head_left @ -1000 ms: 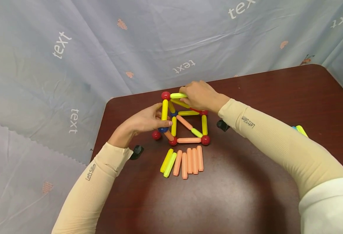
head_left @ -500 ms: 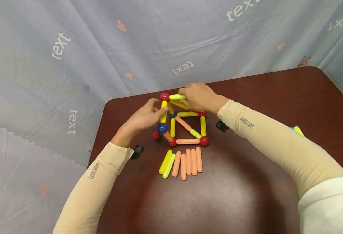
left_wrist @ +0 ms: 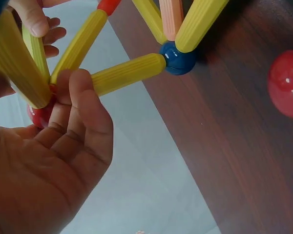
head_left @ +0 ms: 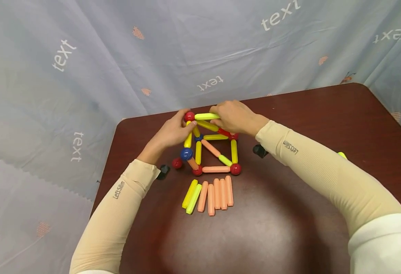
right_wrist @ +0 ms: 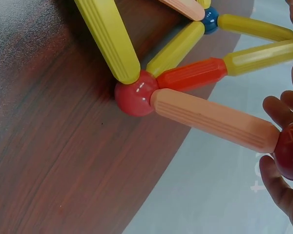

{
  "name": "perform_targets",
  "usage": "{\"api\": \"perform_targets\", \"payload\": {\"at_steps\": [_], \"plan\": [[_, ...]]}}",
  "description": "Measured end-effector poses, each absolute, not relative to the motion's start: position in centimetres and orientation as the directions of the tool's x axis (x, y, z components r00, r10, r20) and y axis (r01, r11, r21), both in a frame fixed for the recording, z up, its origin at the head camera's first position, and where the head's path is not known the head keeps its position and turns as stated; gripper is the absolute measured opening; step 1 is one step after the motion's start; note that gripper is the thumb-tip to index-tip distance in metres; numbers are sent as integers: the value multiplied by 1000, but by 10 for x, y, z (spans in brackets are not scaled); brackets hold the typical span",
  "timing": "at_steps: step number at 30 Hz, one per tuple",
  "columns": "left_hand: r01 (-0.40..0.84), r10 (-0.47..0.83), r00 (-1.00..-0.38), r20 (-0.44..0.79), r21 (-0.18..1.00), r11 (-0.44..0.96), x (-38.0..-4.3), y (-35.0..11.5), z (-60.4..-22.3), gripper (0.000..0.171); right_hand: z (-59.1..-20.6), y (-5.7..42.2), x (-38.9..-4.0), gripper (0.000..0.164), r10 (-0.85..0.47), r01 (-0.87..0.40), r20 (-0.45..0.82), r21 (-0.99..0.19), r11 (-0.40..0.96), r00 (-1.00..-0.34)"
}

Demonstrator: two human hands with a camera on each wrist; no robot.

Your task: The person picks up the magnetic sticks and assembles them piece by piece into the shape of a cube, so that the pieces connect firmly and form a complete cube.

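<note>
Clock centred on the stick-and-ball frame (head_left: 210, 148), far edge of the table as 12: the frame sits on the dark wooden table (head_left: 255, 228), right in the middle, leaning shape and all. Left hand (head_left: 174, 132) is at 10 o'clock, pinching the raised red ball (head_left: 189, 116) up at 11. Right hand (head_left: 235, 116) is over at 1 o'clock, and in its wrist view the thumb and fingers are curled round a darker red ball (right_wrist: 290, 152), with a peach stick (right_wrist: 215, 119) running from it to a ball on the table. A neon yellow-green stick (head_left: 206, 116) bridges the two hands. The big blue ball (head_left: 186, 154) sticks up at 9 o'clock, no fingers on it. Loose red ball (head_left: 177, 163) at 8. At 6 o'clock there's a row of loose sticks (head_left: 211, 199): one yellow, one yellow-green, five peach. Grey-blue curtain (head_left: 173, 49) hangs at 12.
</note>
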State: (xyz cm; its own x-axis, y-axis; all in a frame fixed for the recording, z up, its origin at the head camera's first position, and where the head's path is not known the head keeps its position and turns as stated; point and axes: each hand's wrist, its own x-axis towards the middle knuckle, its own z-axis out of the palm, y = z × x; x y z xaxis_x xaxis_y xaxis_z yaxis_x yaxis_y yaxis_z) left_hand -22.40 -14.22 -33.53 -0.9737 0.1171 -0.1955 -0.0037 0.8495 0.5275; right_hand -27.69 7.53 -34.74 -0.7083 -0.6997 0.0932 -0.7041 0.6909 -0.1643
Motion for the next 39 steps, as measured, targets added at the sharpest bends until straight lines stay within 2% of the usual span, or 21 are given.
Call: {"api": "perform_targets", "payload": {"at_steps": [4, 10, 15, 19, 23, 28, 31, 35, 39], "plan": [[21, 128, -978, -163, 535, 844, -227, -145, -338, 63, -348, 76, -277, 35, -696, -699, 85, -167, 695, -713], [32, 134, -980, -149, 542, 840, -229, -148, -340, 57, -339, 89, -273, 52, -695, -701, 95, -136, 700, -712], [44, 137, -982, -130, 551, 833, -230, -149, -337, 53, -326, 118, -263, 51, -677, -711, 248, -77, 699, -693], [52, 140, -983, -118, 553, 832, -233, -150, -336, 49, -326, 140, -249, 41, -690, -763, 403, -31, 646, -601], [55, 142, -982, -121, 543, 838, -235, -151, -336, 48, -345, 150, -227, 32, -777, -855, 452, 57, 516, -439], [41, 140, -979, -147, 530, 847, -237, -152, -334, 52, -383, 143, -196, 26, -923, -944, 289, 132, 303, -256], [51, 153, -977, -151, 527, 849, -239, -151, -334, 53, -400, 134, -181, 25, -971, -975, 164, 115, 191, -171], [100, 197, -971, -137, 517, 850, -242, -149, -334, 52, -412, 126, -169, 25, -991, -990, 61, 70, 122, -118], [122, 223, -965, -139, 515, 849, -245, -146, -335, 47, -418, 120, -166, 22, -995, -993, 30, 65, 99, -97]]}}
